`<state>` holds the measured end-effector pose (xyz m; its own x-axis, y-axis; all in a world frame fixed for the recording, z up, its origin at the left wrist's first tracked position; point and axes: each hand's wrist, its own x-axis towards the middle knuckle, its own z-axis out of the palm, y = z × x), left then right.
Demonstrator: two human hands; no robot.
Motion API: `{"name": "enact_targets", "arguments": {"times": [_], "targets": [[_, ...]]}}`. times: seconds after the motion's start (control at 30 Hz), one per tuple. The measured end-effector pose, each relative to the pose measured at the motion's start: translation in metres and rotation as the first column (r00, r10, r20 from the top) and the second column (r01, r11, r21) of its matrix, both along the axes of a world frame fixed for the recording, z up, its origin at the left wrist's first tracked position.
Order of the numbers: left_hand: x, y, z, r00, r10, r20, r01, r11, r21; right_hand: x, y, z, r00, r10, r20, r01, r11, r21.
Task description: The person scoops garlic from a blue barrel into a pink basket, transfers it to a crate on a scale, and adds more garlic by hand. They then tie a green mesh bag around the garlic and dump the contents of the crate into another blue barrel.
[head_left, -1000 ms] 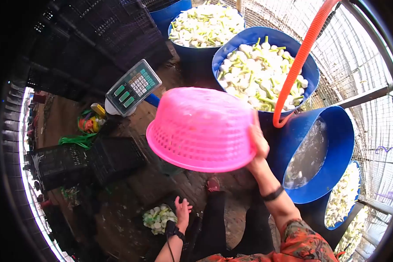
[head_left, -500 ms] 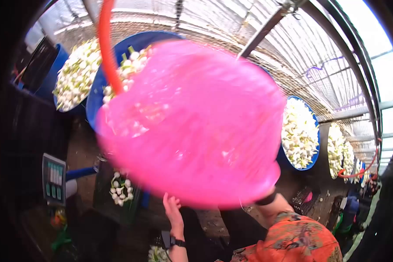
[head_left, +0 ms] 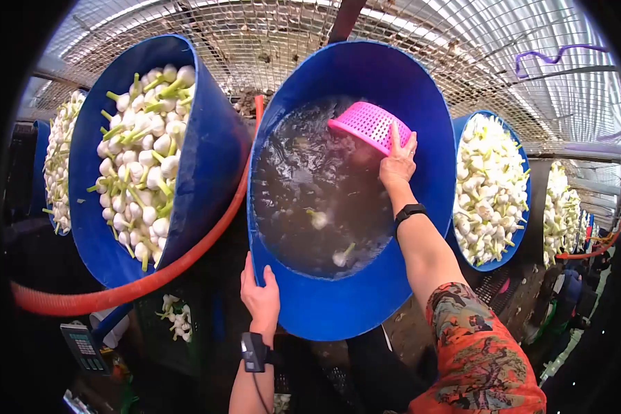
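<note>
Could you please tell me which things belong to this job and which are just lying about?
In use:
- pink basket, right hand on it
- blue water tub, left hand at its rim
- bulbs in the water

Apparently idle:
- red hose
- scale
- purple cord

I can't read any words, numbers or signs. The marks on the scale [head_left: 85,347] are too small.

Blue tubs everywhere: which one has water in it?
The middle tub, where the right hand holds the pink basket: murky water shows inside it, while the tubs on either side show heaps of white bulbs.
</note>
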<state>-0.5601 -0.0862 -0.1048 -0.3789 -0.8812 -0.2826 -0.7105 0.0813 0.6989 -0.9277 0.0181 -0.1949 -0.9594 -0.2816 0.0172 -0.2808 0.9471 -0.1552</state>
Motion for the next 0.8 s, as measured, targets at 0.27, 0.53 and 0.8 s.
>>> {"name": "enact_targets", "arguments": {"times": [0.27,0.53,0.8], "targets": [[0.003,0.004,-0.009,0.995,-0.006,0.100,-0.005,0.994,0.108,0.052,-0.054,-0.084,0.903,-0.058,0.426,0.022,0.996,0.089],[-0.002,0.000,-0.003,0.998,-0.033,0.055,0.031,0.998,0.052,0.051,-0.035,-0.069,0.718,0.351,0.600,-0.522,0.843,0.131],[-0.012,0.000,0.007,0.998,-0.034,0.052,0.032,0.999,0.039,0.131,0.008,-0.078,0.475,0.279,0.835,-0.678,0.720,0.146]]}}
